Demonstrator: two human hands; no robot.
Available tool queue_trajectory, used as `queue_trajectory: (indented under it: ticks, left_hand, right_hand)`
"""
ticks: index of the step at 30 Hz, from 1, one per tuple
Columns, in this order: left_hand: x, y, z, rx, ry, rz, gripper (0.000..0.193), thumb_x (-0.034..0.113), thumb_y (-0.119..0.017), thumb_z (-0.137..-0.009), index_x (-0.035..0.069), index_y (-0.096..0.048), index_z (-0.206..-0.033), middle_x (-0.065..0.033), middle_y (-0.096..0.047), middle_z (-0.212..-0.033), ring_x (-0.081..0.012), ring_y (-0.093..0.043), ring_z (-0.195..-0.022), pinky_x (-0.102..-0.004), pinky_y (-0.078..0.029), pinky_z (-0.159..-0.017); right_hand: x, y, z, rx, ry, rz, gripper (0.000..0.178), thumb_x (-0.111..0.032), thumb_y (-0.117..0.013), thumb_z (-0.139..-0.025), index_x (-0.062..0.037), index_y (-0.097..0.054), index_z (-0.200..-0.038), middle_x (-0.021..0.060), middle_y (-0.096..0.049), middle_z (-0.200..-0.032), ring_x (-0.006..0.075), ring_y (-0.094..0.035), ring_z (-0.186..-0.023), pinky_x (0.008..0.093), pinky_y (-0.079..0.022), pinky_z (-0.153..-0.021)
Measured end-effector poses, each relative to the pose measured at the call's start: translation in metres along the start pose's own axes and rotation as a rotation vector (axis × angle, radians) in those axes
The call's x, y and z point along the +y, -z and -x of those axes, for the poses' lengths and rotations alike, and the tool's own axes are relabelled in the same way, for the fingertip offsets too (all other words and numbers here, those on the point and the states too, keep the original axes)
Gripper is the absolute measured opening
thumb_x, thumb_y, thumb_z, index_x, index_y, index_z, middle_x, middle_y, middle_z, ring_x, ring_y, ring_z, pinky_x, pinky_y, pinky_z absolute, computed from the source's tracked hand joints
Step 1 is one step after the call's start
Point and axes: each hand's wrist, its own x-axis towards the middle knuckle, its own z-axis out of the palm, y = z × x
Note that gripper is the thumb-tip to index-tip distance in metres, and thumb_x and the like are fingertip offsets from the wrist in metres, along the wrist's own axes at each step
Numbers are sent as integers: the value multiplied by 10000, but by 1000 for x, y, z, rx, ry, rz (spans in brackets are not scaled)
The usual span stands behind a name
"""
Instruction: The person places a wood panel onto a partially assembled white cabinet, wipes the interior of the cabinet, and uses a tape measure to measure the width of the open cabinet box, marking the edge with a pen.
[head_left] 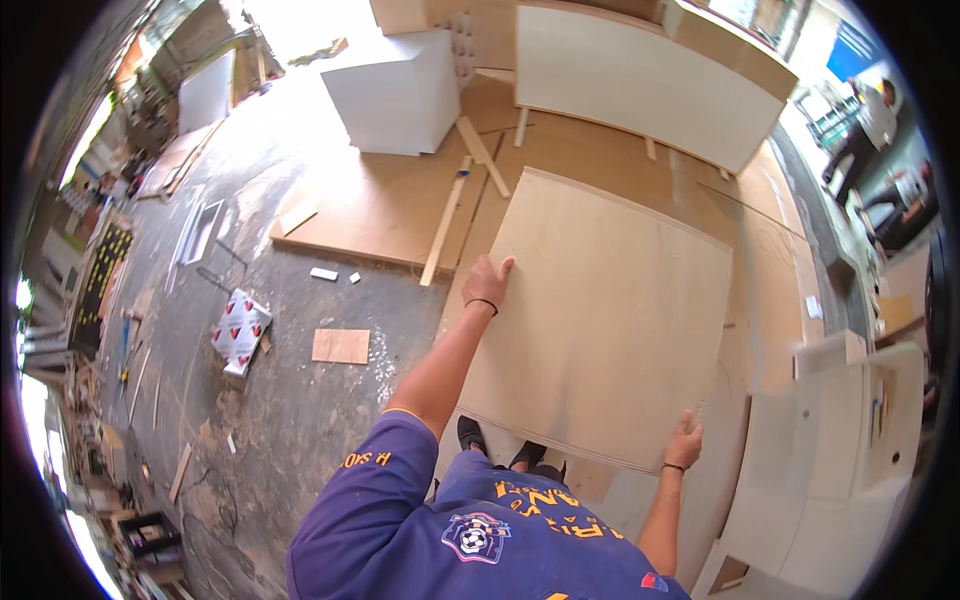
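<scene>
Your left hand (487,281) grips the board (610,310) at nine o'clock and your right hand (682,443) at five o'clock, apparently to balance its wide span.

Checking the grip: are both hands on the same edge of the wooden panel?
No, the left hand holds the left edge of the panel, and the right hand its right edge.

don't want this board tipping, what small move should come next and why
Probably slide the right hand farther up the wooden panel: it holds near the close right corner, while the left hand holds about midway along the left edge, so support looks uneven.
</scene>
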Motion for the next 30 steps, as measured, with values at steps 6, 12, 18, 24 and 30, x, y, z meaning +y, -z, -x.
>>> queue_trajectory:
  ticks: [6,12,18,24,30]
  left_hand:
    - [28,-19,-20,-48,-68,-12,596,592,-492,-809,14,-534,-945,-219,-613,-936,-372,-590,-893,-451,-469,-729]
    - [24,-36,-65,-47,-25,-7,597,556,-527,-810,0,-541,-1027,-237,-607,-987,-376,-579,-951,-438,-469,-798]
    - [-17,-41,-86,-23,74,-15,639,558,-546,-791,-40,-561,-1014,-268,-585,-1024,-398,-563,-972,-449,-456,-823]
    - [-66,-48,-103,18,-90,-23,618,547,-530,-802,-44,-601,-967,-276,-601,-952,-431,-568,-927,-470,-442,-790]
    - [-105,-45,-82,-70,-24,553,434,399,-549,-847,-21,-601,-941,-117,-642,-775,-229,-574,-642,-399,-447,-619]
  right_hand:
    - [-4,13,13,30,-51,-110,608,-578,-453,-833,-3,-563,-993,266,-612,-882,442,-571,-854,502,-453,-711]
    - [-29,-4,-30,-31,22,-41,606,-577,-449,-831,1,-564,-976,261,-613,-879,430,-575,-857,503,-455,-710]
    - [-66,-25,-70,-62,109,19,552,-564,-436,-837,-38,-553,-960,236,-622,-855,407,-589,-832,496,-459,-705]
    - [-93,-25,-85,-135,128,6,465,-482,-445,-854,-35,-528,-953,205,-626,-881,370,-600,-847,473,-466,-737]
    - [-90,-24,-96,-107,145,-3,476,-485,-442,-856,-45,-541,-1006,207,-624,-887,375,-591,-856,471,-460,-756]
